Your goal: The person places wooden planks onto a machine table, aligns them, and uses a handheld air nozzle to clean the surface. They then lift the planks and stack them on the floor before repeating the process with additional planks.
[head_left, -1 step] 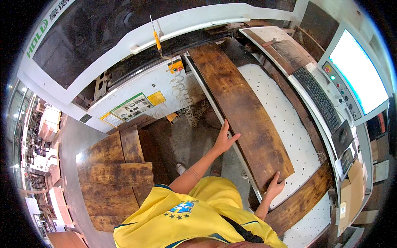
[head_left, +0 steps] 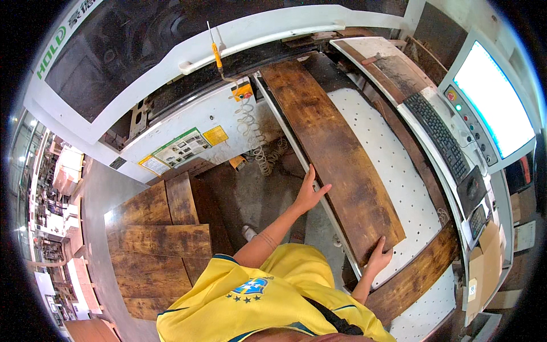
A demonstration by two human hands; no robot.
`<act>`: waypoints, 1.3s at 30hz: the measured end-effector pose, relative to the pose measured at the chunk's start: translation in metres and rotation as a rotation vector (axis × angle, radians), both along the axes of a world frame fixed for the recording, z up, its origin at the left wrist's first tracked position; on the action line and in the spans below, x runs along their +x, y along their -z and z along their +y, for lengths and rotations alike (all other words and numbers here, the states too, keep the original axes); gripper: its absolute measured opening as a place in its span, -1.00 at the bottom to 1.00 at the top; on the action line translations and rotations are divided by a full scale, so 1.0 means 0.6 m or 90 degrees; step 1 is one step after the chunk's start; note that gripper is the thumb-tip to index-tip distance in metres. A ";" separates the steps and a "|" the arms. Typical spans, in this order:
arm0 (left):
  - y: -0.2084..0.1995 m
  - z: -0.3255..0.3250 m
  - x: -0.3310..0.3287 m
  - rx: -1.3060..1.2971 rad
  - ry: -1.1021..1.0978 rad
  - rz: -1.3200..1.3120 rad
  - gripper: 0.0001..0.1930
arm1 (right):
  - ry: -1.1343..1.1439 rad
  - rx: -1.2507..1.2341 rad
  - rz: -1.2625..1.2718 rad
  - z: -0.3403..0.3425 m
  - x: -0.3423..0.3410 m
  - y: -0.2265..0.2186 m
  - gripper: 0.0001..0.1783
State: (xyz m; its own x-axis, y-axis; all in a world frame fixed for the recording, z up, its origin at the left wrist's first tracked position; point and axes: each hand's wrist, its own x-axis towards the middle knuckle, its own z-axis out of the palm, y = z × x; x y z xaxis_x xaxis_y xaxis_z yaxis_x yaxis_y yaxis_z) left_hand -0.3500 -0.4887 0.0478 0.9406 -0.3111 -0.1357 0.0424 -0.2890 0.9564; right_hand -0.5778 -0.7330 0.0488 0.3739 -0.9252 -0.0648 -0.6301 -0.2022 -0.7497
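A long brown wood-grain board (head_left: 336, 148) lies lengthwise on the white perforated table, its far end by the machine. At its left long edge is my left hand (head_left: 308, 195), the thumb over the top face and the other fingers along the side, partly hidden. My right hand (head_left: 378, 261) grips the near end close to the right corner, fingertips on top. A second wood-grain board (head_left: 419, 273) lies crosswise on the table, to the right of my right forearm.
Stacked wood-grain boards (head_left: 154, 245) stand at the lower left. The white machine (head_left: 188, 131) with a coiled hose (head_left: 259, 151) and a yellow-handled tool (head_left: 216, 56) is ahead. On the right are a keyboard (head_left: 439, 134), a lit screen (head_left: 498, 100) and an open cardboard box (head_left: 484, 268).
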 end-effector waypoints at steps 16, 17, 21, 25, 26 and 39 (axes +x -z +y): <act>0.009 -0.042 -0.201 -0.080 0.420 0.252 -0.34 | -0.335 -0.209 0.101 -0.157 0.126 -0.038 -0.44; -0.002 -0.049 -0.218 -0.137 0.417 0.272 -0.32 | -0.350 -0.176 0.121 -0.165 0.133 -0.040 -0.36; 0.007 -0.077 -0.252 -0.286 0.416 0.287 -0.21 | -0.375 -0.131 0.143 -0.171 0.137 -0.048 -0.30; 0.070 -0.109 -0.256 -0.242 0.357 0.211 -0.33 | -0.378 -0.148 0.138 -0.171 0.141 -0.051 -0.28; 0.064 -0.111 -0.255 -0.189 0.355 0.211 -0.36 | -0.376 -0.157 0.135 -0.173 0.138 -0.053 -0.29; 0.053 -0.116 -0.237 -0.004 0.457 0.179 -0.21 | -0.380 -0.222 0.205 -0.167 0.149 -0.073 -0.33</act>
